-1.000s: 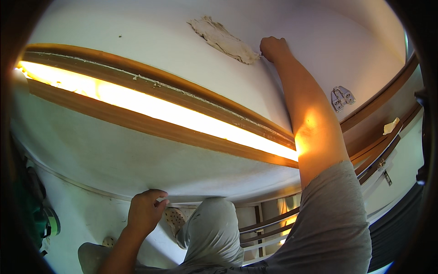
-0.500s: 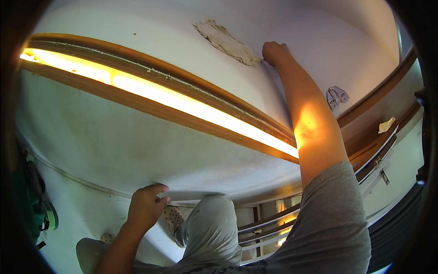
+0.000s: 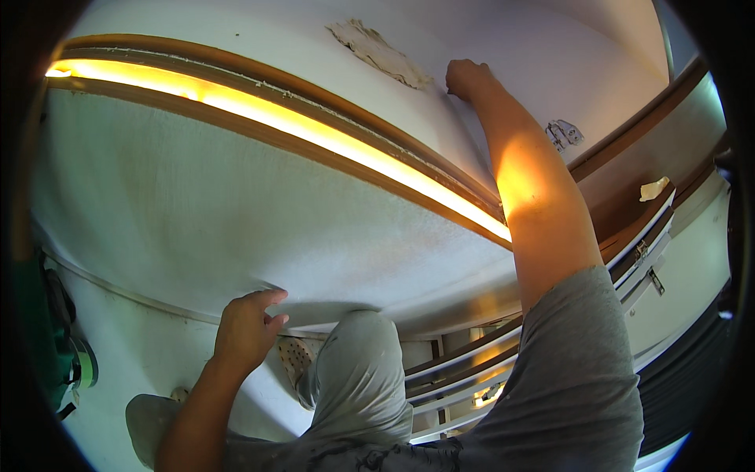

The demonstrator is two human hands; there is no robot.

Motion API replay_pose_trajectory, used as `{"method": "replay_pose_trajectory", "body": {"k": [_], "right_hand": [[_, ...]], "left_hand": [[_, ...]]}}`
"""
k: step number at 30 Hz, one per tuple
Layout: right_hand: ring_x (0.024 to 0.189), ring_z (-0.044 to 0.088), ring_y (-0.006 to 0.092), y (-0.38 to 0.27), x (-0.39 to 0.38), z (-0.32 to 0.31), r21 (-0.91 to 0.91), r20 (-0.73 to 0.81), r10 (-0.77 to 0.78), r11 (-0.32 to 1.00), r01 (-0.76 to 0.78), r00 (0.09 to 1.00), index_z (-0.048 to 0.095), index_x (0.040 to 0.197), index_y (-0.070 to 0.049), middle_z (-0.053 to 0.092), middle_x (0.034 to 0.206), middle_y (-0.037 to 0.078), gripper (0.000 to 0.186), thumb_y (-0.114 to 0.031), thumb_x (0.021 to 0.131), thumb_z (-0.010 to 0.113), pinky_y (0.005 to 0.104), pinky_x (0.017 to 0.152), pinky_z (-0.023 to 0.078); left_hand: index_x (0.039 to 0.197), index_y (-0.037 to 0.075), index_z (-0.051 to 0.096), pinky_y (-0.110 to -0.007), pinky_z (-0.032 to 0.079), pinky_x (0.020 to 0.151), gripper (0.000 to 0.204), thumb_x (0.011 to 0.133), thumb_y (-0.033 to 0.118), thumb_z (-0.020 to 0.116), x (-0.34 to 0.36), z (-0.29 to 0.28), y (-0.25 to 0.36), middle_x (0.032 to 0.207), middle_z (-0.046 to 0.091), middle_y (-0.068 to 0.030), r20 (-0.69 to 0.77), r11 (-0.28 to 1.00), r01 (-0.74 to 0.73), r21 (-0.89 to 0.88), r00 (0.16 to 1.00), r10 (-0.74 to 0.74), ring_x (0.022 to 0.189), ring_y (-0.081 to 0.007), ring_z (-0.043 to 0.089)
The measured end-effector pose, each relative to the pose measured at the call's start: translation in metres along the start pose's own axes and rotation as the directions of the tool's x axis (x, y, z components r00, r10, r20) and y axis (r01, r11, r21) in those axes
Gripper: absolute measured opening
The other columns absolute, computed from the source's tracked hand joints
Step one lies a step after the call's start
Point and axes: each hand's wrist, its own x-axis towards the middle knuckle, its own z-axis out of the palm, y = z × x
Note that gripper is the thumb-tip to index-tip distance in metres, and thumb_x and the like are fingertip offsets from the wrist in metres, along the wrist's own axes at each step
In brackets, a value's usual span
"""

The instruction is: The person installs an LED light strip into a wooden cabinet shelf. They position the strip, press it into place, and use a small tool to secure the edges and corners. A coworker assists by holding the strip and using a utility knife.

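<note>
My right arm stretches far over a white surface, and my right hand (image 3: pixel 469 81) is a closed fist there. Whatever its fingers may hold is hidden. Just left of the fist lies a crumpled, off-white cloth (image 3: pixel 379 53), with a small gap between them. My left hand (image 3: pixel 250 326) is low in front of a pale panel (image 3: pixel 236 204), thumb and fingers apart and nothing in it. A glowing warm light strip (image 3: pixel 314 135) runs along a brown-edged channel between the panel and the white surface. My right forearm crosses over its right end.
A metal hinge (image 3: pixel 564 134) sits on the white surface right of my arm. Farther right, a pale scrap (image 3: pixel 653 189) rests on a brown-edged board. Open drawers or shelves (image 3: pixel 460 370) lie beside my knee (image 3: pixel 362 354). A green item (image 3: pixel 43 330) stands at far left.
The view has shifted, so most things sit higher in the picture. My right fist is slightly farther from the cloth. My left hand keeps its pose.
</note>
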Motion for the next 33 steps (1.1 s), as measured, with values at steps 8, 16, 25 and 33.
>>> {"method": "replay_pose_trajectory", "body": {"k": [8,16,25,33], "right_hand": [[0.115,0.074,0.0358,0.002,-0.022,-0.007,0.03,-0.028,-0.026,0.999,0.027,0.999,0.077,0.116,-0.007,0.078,0.12,0.018,0.024,-0.017,0.098,0.065,0.0517,0.102,0.052],[0.118,0.073,0.0342,0.002,-0.048,-0.021,0.04,0.05,-0.02,0.999,0.018,0.999,0.074,0.122,-0.008,0.077,0.125,0.016,0.032,-0.003,0.093,0.059,0.0519,0.107,0.048],[0.111,0.074,0.0405,0.005,-0.078,-0.027,0.063,-0.011,-0.028,0.998,0.029,1.0,0.078,0.114,-0.007,0.078,0.12,0.02,0.026,-0.023,0.099,0.065,0.0491,0.102,0.055],[0.123,0.072,0.0346,0.006,-0.106,-0.037,0.037,0.06,-0.065,0.997,0.063,0.996,0.072,0.126,-0.01,0.076,0.131,0.012,0.031,-0.01,0.097,0.062,0.0516,0.106,0.048]], "left_hand": [[0.144,0.006,0.066,-0.038,0.059,0.082,0.056,0.09,0.004,0.08,-0.014,-0.002,0.008,0.122,0.077,-0.017,0.021,1.0,-0.018,0.003,1.0,0.018,0.077,-0.0254,0.074],[0.147,0.005,0.064,-0.033,0.059,0.074,0.061,0.088,0.0,0.079,-0.022,-0.006,0.008,0.122,0.077,-0.0181,-0.028,0.998,-0.054,-0.014,0.998,0.053,0.071,-0.0177,0.069],[0.148,0.006,0.063,-0.034,0.06,0.078,0.063,0.088,-0.001,0.08,-0.032,-0.006,0.013,0.122,0.077,-0.0197,-0.04,0.993,-0.114,0.016,0.993,0.115,0.075,-0.0187,0.072],[0.15,0.007,0.062,-0.034,0.061,0.076,0.065,0.088,-0.003,0.08,-0.041,-0.005,0.011,0.122,0.077,-0.0188,-0.075,0.99,-0.138,0.019,0.987,0.139,0.074,-0.0193,0.073]]}}
